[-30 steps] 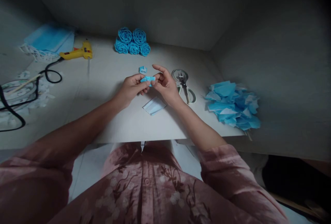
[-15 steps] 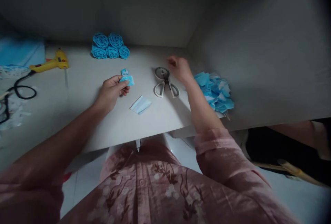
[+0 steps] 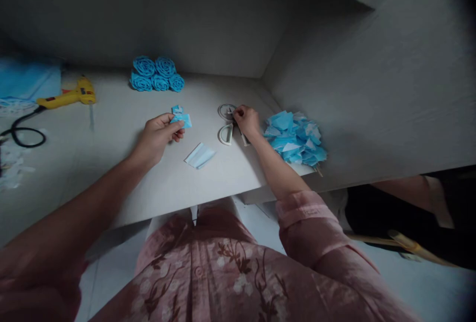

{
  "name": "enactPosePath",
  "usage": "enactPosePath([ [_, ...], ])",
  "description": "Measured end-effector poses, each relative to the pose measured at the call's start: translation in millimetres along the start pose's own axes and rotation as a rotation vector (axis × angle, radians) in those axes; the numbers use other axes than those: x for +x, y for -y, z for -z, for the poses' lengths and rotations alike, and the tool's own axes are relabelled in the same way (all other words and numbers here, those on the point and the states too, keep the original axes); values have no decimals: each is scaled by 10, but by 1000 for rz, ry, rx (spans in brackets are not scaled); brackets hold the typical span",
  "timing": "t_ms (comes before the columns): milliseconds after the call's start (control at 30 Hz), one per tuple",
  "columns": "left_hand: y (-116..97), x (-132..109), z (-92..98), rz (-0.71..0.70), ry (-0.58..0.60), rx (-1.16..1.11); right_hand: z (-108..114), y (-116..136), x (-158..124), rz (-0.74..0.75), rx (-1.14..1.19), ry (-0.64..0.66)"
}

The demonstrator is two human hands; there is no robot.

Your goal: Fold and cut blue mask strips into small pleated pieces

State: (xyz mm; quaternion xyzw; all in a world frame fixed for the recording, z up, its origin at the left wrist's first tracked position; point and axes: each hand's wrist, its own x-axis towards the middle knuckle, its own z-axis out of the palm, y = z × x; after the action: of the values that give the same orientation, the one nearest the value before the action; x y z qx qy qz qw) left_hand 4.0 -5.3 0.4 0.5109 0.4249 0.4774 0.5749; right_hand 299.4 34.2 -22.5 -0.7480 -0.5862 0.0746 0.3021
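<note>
My left hand [image 3: 158, 136] pinches a small folded blue fabric piece [image 3: 182, 120] just above the grey table [image 3: 111, 128]. A tiny blue scrap [image 3: 177, 109] lies just beyond it. My right hand [image 3: 247, 120] rests on the white-handled scissors [image 3: 226, 123], its fingers curled around the blades and handle area. A pale blue folded piece [image 3: 200, 155] lies flat on the table between my two hands.
A pile of blue fabric cut-offs [image 3: 295, 137] sits at the right by the wall. Several blue rolled rosettes [image 3: 156, 74] stand at the back. A yellow glue gun [image 3: 70, 95] with black cord [image 3: 22, 133] lies at the left. Another person's arm [image 3: 409, 188] shows at right.
My right hand let go of the blue piece, swung right past the scissors, then came back onto them. My left hand keeps the piece. The view shifted right.
</note>
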Motion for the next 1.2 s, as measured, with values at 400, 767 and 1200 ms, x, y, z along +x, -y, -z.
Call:
enactPosePath([
  [400, -47, -65, -55, 67, 54, -5, 20, 193, -278, 244, 613, -199],
  [767, -78, -94, -72, 87, 98, -2, -43, 772, -677, 1025, 244, -191],
  [1200, -116, -94, -100, 105, 113, -26, -138, 765, -612, 1065, 148, -188],
])
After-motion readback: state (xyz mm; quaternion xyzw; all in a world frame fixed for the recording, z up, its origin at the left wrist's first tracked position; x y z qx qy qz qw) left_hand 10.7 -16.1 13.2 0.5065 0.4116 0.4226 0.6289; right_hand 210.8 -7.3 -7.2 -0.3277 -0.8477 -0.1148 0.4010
